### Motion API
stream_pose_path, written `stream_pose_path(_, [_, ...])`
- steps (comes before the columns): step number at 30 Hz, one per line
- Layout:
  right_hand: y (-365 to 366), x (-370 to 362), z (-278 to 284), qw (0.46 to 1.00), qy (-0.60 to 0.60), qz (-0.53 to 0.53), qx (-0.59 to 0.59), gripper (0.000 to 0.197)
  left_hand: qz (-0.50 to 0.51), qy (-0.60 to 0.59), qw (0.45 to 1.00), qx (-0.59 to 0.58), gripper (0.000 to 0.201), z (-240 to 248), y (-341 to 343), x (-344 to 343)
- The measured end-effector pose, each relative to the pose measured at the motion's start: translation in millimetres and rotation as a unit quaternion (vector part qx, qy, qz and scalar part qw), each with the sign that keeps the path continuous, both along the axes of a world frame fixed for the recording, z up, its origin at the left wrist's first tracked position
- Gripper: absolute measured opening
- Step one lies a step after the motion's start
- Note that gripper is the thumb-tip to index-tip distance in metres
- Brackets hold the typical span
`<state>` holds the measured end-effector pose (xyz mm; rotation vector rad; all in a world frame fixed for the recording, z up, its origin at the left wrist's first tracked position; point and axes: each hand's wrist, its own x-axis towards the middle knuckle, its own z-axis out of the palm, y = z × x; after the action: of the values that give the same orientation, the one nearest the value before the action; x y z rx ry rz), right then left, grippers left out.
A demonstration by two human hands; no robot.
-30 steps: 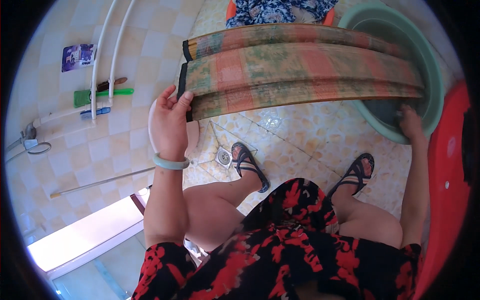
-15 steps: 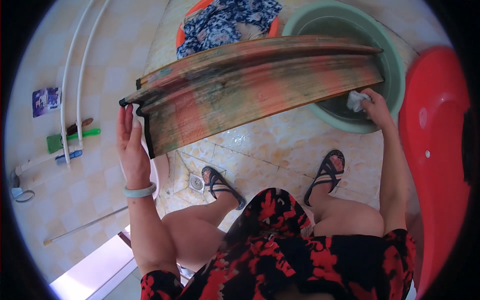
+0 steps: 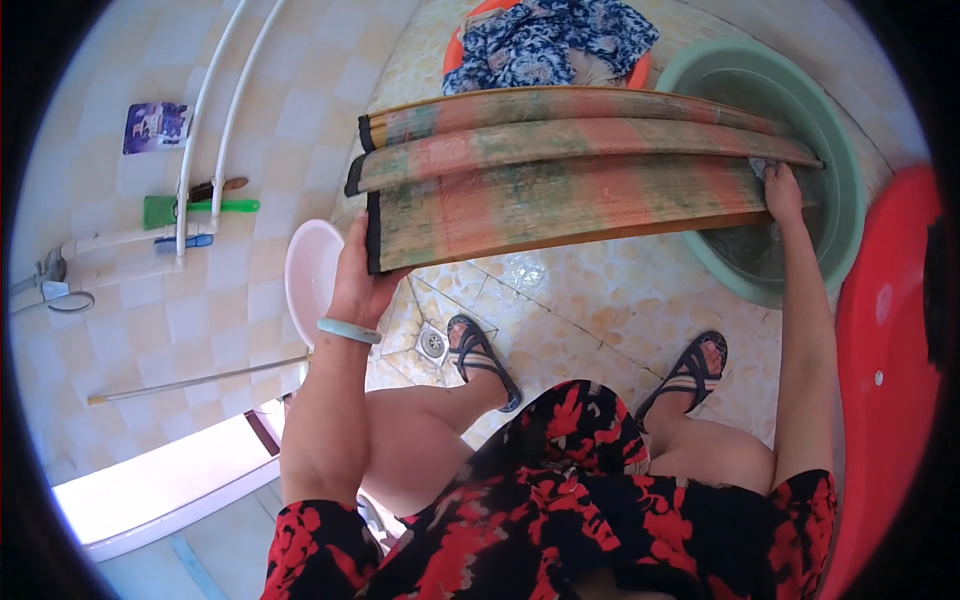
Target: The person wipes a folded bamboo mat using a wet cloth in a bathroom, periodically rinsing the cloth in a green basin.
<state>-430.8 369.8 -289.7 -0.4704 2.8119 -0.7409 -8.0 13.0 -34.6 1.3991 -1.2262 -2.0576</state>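
Observation:
A long bamboo mat (image 3: 560, 205), folded into several layers, has faded red and green bands and black edging at its left end. My left hand (image 3: 362, 280) holds its lower left corner, with the fingers partly hidden under it. My right hand (image 3: 784, 192) is closed on a pale wet cloth (image 3: 759, 168) against the mat's right part. That end of the mat lies over a green basin (image 3: 848, 200) with murky water in it.
Behind the mat, an orange tub (image 3: 640, 72) holds blue floral fabric (image 3: 545, 45). A red tub (image 3: 880, 430) stands at the right, a pink basin (image 3: 312, 270) at the left. Brushes (image 3: 165, 211) hang by white wall pipes (image 3: 200, 130). A drain (image 3: 432, 342) is in the tiled floor.
My left hand has moved from the upper fold to the lower corner. The mat's layers are spread flatter, and the right hand has brought the cloth onto the mat. The view has shifted left.

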Motion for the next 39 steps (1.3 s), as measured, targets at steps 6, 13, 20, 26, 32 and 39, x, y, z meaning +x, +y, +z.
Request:
stream_pose_path(6, [-81, 67, 64, 0.997, -0.013, 0.073, 0.018, 0.025, -0.005, 0.031, 0.999, 0.030, 0.029, -1, -5, 9])
stream_pose_path(13, [-185, 209, 164, 0.881, -0.153, 0.311, -0.323, 0.024, -0.039, 0.105, 0.992, 0.052, 0.027, 5, -7, 8])
stream_pose_path(20, [-271, 327, 231, 0.811, 0.064, 0.448, -0.371, 0.058, -0.038, 0.109, 0.993, -0.006, 0.042, 0, 12, 0])
stream_pose_path(26, [-231, 275, 186, 0.751, 0.042, 0.558, -0.350, 0.042, 0.005, 0.098, 0.994, 0.048, 0.035, -5, -4, 3])
stream_pose_path(32, [-92, 184, 129, 0.925, -0.033, 0.347, -0.148, 0.039, 0.081, 0.031, 0.996, 0.017, 0.034, -7, -4, 1])
stream_pose_path(39, [-85, 140, 96, 0.973, 0.021, 0.197, -0.116, 0.039, 0.085, 0.035, 0.996, 0.002, 0.033, -10, 1, -2])
